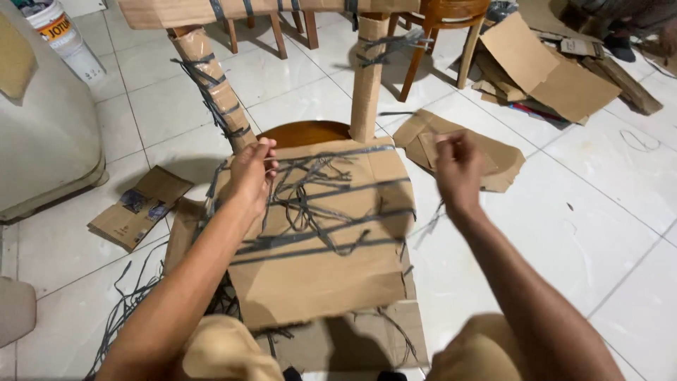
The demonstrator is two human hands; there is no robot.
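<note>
Head view showed the left hand (pixel 250 173) pinching grey tape strips (pixel 310 204) on the cardboard-wrapped chair seat (pixel 331 268) at centre frame; the right hand (pixel 458 169), blurred, was closed, contents unclear.

White glossy floor tiles (pixel 599 233) filled the frame; wooden chair legs (pixel 467 51) stood at top, torn cardboard (pixel 546 70) upper right, perhaps a paint bucket (pixel 63 39) upper left.

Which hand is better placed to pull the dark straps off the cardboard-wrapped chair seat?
Probably the left hand: its fingers pinch at the straps over the chair seat. The right hand hovers beyond the seat's edge.
</note>
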